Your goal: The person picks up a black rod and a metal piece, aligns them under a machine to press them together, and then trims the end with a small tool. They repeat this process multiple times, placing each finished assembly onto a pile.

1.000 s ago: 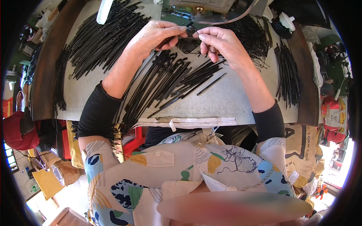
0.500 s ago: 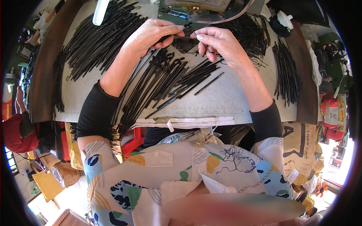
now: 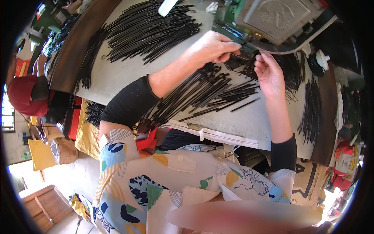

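At the front of a green and grey metal machine (image 3: 274, 19), both hands are raised close together. My left hand (image 3: 218, 46) is closed, thumb and forefinger pinched beside the machine's lower edge. Just to its right, my right hand (image 3: 269, 74) pinches with its fingertips too, the other fingers curled. Whatever is between the fingertips is small, dark and lost against the machine. Below the hands a fanned bunch of thin black strips (image 3: 194, 93) lies on the pale tabletop, some with looped ends. A few shorter black strips (image 3: 233, 95) sit beside it.
A large pile of black strips (image 3: 152, 29) covers the far left tabletop. More black strips (image 3: 310, 113) lie at the right edge. A rolled white cloth (image 3: 214, 134) runs along the near edge. Another person in a red garment (image 3: 25, 93) is at far left.
The whole view has turned, so the table sits tilted. Both hands have come nearer the machine's metal head and a little farther apart, each keeping its pinch.
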`<action>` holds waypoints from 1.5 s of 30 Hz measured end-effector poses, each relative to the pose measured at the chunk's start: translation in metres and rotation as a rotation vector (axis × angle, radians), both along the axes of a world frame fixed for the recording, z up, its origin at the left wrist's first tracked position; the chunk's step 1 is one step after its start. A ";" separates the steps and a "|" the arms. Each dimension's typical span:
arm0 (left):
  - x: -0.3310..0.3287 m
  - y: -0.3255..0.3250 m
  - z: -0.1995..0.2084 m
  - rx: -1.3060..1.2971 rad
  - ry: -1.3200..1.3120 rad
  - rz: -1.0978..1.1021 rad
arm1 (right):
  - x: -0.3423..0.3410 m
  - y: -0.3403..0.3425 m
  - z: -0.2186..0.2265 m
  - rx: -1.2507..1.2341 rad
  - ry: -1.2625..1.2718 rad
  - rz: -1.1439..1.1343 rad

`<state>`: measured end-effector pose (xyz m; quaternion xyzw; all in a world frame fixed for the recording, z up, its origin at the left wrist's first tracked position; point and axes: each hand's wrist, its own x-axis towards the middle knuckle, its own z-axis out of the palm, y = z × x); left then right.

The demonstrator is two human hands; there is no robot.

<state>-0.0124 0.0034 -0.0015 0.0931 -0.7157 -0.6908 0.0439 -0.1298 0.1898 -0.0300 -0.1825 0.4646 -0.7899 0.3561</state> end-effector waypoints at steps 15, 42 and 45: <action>0.025 -0.082 -0.012 -1.401 -0.090 0.211 | 0.000 -0.004 -0.001 -0.093 -0.019 -0.054; 0.009 -0.008 0.004 -0.665 0.091 0.033 | 0.035 -0.007 0.032 0.459 0.454 0.346; 0.010 -0.007 0.004 -0.668 0.103 0.046 | 0.035 -0.008 0.033 0.453 0.457 0.343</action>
